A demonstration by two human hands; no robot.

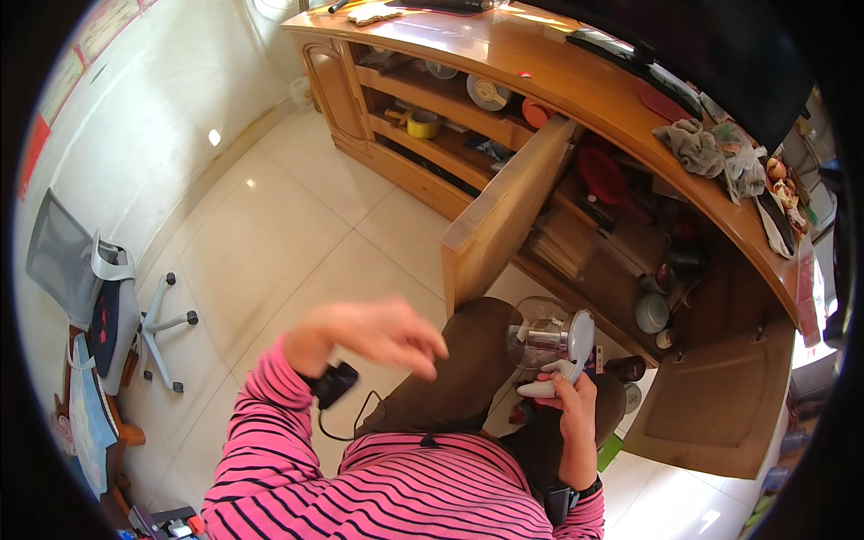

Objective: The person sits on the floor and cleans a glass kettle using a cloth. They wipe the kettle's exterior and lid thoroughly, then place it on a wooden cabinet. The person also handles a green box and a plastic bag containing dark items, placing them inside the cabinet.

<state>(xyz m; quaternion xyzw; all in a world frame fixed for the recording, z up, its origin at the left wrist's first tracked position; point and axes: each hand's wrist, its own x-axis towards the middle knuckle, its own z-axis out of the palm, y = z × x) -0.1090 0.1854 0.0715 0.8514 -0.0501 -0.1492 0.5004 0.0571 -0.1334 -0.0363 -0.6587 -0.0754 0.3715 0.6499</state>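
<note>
My right hand (572, 408) grips the pale handle of a clear glass teapot (530, 310), which is tipped on its side over my knees. A metal strainer (547, 339) shows through the glass, and a white lid (582, 334) faces right. Motion blurs my left hand (378, 334), raised to the left of my thigh with its fingers partly apart and nothing visible in it. Just beyond the teapot is the open wooden cabinet (732, 297), holding a red plastic basin (601, 174) and a pale ceramic pot (651, 312).
One cabinet door (503, 209) juts out before my knee; another door (709, 412) hangs open at right. A dark bottle (626, 368) stands beside my right knee. A yellow pot (423, 125) sits on a shelf. A swivel chair (115, 317) is at left.
</note>
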